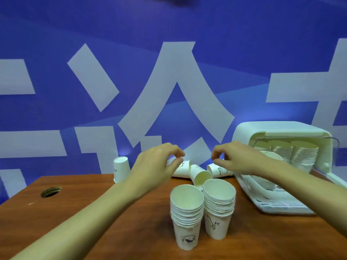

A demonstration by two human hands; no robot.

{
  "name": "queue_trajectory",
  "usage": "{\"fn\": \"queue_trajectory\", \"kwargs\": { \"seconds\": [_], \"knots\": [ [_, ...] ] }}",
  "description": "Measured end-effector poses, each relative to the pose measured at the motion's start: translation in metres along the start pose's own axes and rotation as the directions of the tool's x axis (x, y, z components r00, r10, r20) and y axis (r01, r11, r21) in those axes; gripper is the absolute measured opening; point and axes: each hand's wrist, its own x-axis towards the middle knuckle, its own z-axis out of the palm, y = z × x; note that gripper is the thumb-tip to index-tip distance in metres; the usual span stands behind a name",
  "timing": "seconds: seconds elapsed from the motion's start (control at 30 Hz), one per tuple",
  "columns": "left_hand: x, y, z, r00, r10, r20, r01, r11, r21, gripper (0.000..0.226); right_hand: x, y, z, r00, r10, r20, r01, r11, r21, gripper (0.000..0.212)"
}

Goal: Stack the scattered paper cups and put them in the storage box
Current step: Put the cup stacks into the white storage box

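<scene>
In the head view, both hands reach to mid-frame: the left hand point(155, 166) and right hand point(238, 158) hover with fingers loosely curled, gripping nothing, over loose cups point(200, 175) lying on their sides. Two upright stacks point(186, 212) stand in the way at lower centre of the bench point(93, 203). One upturned cup point(121, 168) sits far left. The storage box point(262, 132) at right is open and holds more stacks.

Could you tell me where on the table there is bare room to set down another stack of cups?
The widest bare wood lies on the left of the table, between the round hole and the two cup stacks, though the left forearm crosses it. A narrower strip runs between the stacks and the box lid. The far edge is crowded with loose cups.
</scene>
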Motion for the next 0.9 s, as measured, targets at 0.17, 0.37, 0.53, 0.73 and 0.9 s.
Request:
{"fn": "queue_trajectory", "kwargs": {
  "seconds": [0.17, 0.37, 0.53, 0.73, 0.9],
  "knots": [
    [0.042, -0.036, 0.064, 0.945, 0.080, 0.317, -0.192, 0.921, 0.340, 0.045, 0.046, 0.009, 0.052, 0.986, -0.038, 0.162, 0.083, 0.956, -0.281, 0.036],
    [0.074, -0.060, 0.126, 0.834, 0.246, 0.494, -0.449, 0.822, 0.351, 0.065, 0.062, 0.014, 0.088, 0.994, -0.028, 0.102, 0.057, 0.955, -0.290, 0.018],
    [0.085, -0.071, 0.137, 0.785, 0.317, 0.533, -0.552, 0.748, 0.369, 0.022, 0.066, 0.028, 0.076, 1.000, 0.027, -0.016, -0.029, 0.975, -0.220, 0.015],
    [0.072, -0.069, 0.115, 0.901, 0.251, 0.353, -0.386, 0.834, 0.394, 0.021, 0.059, 0.022, 0.070, 0.980, 0.146, 0.132, -0.141, 0.989, -0.047, 0.029],
    [0.047, -0.062, 0.103, 0.945, 0.158, 0.285, -0.253, 0.907, 0.336, 0.026, 0.032, 0.019, 0.059, 0.998, 0.011, -0.063, -0.018, 0.993, -0.114, 0.033]
  ]
}}
